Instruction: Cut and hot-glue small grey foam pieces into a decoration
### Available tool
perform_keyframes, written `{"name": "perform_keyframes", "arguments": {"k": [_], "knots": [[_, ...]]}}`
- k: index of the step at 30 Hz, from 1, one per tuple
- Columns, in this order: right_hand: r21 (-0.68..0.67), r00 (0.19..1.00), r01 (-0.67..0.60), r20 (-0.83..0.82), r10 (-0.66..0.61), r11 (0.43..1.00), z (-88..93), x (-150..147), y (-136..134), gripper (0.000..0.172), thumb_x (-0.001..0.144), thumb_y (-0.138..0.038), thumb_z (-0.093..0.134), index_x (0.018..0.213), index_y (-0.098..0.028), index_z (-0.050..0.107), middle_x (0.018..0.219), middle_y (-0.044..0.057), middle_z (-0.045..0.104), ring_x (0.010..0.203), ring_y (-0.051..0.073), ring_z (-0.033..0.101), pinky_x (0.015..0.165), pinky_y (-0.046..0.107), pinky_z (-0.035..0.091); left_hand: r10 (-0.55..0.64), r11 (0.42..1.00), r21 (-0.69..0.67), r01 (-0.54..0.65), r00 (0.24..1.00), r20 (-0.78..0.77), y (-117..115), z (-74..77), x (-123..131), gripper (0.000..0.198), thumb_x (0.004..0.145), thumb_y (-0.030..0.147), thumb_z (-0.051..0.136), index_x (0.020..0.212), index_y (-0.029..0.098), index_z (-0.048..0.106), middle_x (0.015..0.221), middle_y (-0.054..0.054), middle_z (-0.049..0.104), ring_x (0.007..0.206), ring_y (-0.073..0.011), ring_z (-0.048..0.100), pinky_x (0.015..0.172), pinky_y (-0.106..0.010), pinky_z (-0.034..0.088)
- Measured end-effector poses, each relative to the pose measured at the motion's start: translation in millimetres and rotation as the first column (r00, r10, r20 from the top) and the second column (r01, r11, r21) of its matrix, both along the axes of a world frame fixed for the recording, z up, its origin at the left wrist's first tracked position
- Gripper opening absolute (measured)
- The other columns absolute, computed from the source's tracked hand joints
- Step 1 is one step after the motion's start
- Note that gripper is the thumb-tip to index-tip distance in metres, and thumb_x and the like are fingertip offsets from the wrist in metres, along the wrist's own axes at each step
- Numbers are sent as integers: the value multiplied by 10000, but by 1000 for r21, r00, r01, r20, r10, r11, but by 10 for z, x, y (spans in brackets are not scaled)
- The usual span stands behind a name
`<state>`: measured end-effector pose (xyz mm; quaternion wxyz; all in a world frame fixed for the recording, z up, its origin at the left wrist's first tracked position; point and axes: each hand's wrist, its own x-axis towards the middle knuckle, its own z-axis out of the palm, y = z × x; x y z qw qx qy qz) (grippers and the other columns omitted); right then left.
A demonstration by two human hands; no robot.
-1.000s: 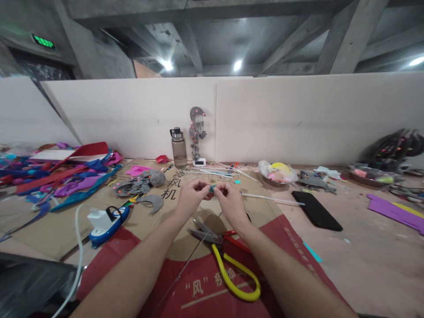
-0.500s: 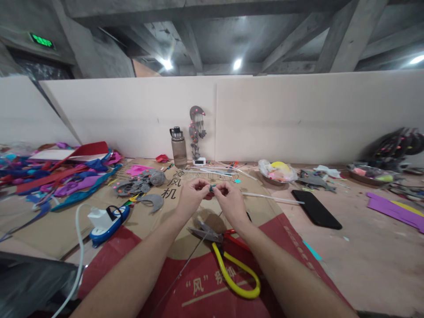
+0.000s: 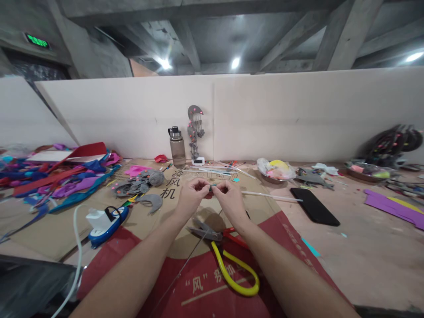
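A small dark green piece (image 3: 212,188), too small to name, is pinched between the fingertips of my left hand (image 3: 194,194) and my right hand (image 3: 228,196). Both hands are closed and meet over the cardboard. Below them lie scissors (image 3: 232,269) with yellow and red handles, blades pointing left. A thin thread (image 3: 188,260) runs from near the hands down across the red part of the cardboard (image 3: 179,282). Left of my hands sit a grey felt crescent (image 3: 151,203) and a heap of grey felt pieces (image 3: 132,184) with pink dots.
A water bottle (image 3: 177,148) stands at the back beside a hanging grey felt ornament (image 3: 194,128). A blue power strip (image 3: 107,227) and colourful felt scraps (image 3: 69,176) lie left. To the right are a glue stick (image 3: 271,196), a phone (image 3: 314,206) and a bowl (image 3: 275,171).
The view has shifted slightly. Both hands keep their pinch on the small green piece, with hardly any visible movement.
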<state>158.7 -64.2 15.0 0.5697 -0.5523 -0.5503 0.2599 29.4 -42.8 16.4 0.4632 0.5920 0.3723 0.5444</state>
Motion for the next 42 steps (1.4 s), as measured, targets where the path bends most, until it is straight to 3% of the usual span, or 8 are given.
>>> {"name": "perform_keyframes", "arguments": {"k": [8,13,22,27,30,33,37,42], "knots": [[79,997,-29,-63,34,996,-68,16,34,229,693,-350,620,860,-195,602,566,-77,421,556,119,406,563,256,331,-24,999,-26,23,1000,-9,10,0,-12,214,689,335,694,737,145,610,630,7,638,560,-123,634,608,-269,561],[48,997,-55,-46,57,997,-62,2,22,171,685,-357,579,676,-189,613,553,-48,455,542,114,372,534,258,291,-58,996,-71,60,998,29,32,-43,10,236,678,338,720,743,138,611,631,2,647,565,-121,631,609,-276,567],[-92,891,-209,-429,151,974,-181,109,133,248,604,-407,638,667,-187,542,527,-83,423,453,59,284,451,224,206,-257,919,-268,288,955,146,32,29,-27,356,636,393,754,835,116,651,757,-90,703,612,-155,674,566,-248,533],[-119,833,-260,-529,161,958,-161,120,114,269,582,-398,668,648,-189,513,499,-100,399,410,38,238,416,208,163,-126,953,-271,131,991,37,119,5,-97,307,665,397,696,798,126,641,759,-76,688,549,-108,619,460,-188,435],[-116,825,-268,-540,165,956,-154,114,92,268,577,-388,678,639,-187,512,482,-109,379,403,32,216,411,207,162,-43,973,-229,28,997,-61,179,-55,-122,219,680,355,605,624,145,580,572,-16,597,451,-81,521,411,-178,352],[-125,836,-280,-519,178,952,-168,103,81,252,589,-382,672,625,-187,516,448,-113,346,400,37,212,409,204,160,29,986,-161,-54,988,-153,218,-124,-131,273,707,343,507,492,177,486,434,26,458,368,-70,403,380,-190,265],[-127,850,-288,-491,192,949,-190,77,75,242,592,-365,665,598,-194,495,437,-112,335,399,39,221,412,201,161,52,993,-88,-73,974,-219,253,-200,-130,379,751,399,530,447,189,443,411,36,415,343,-59,323,378,-213,203],[-129,870,-284,-451,199,950,-208,63,73,211,616,-359,637,615,-195,505,446,-107,350,403,49,249,423,210,177,44,996,-62,-57,980,-193,271,-207,-105,417,760,500,577,507,181,487,439,35,451,362,-71,370,390,-209,257]]}}
